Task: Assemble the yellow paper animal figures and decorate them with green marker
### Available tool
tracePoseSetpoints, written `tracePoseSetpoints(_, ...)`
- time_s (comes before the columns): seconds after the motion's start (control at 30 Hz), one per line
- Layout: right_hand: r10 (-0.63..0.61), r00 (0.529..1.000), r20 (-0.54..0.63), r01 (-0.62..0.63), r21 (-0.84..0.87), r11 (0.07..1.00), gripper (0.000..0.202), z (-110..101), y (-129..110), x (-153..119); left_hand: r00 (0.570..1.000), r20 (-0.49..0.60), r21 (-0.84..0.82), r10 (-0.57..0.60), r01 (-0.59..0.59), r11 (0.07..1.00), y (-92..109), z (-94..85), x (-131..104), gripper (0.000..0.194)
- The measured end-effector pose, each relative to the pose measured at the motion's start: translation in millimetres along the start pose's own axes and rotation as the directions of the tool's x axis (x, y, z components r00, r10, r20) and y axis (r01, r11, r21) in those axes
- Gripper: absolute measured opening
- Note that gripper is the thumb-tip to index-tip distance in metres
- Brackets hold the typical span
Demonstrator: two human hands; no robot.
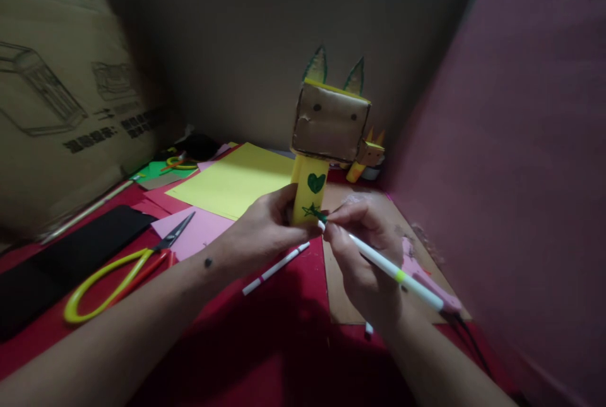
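Note:
A cardboard figure stands upright in my left hand, whose fingers wrap round the lower part of its yellow body. It has a boxy head with two dots and two pointed ears edged in green. On the body are a filled green heart and, below it, a green star outline. My right hand pinches a white marker with a lime band near its green tip, which is at the star. Part of the tip is hidden by my fingers.
Yellow-handled scissors lie at the left beside a black flat object. Yellow paper, pink paper and a white pen are on the red surface. At the right are a cardboard sheet, a pink tool and a smaller figure.

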State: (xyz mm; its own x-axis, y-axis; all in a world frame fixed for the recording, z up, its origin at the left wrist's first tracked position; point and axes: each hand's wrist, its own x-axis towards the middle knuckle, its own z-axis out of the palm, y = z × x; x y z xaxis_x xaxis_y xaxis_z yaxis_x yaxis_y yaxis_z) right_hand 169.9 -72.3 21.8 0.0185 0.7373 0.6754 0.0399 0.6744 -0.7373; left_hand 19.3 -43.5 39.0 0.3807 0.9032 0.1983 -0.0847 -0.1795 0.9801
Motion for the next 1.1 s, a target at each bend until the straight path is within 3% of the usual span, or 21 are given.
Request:
tracePoseSetpoints(0.5, -0.023, 1.000, 0.012, 0.024, -0.085, 0.996, 0.012, -0.8, -1.3, -0.5, 1.000, 0.014, -0.016, 0.019, -0.019, 1.000, -1.7, -1.1, 0.3, 0.029)
tracePoseSetpoints(1.1, 0.001, 1.000, 0.028, 0.001, -0.050, 0.999, 0.012, 0.4, 0.1, -1.2, 1.000, 0.009, 0.001, 0.005, -0.005, 1.000, 0.3, 0.1, 0.4, 0.030)
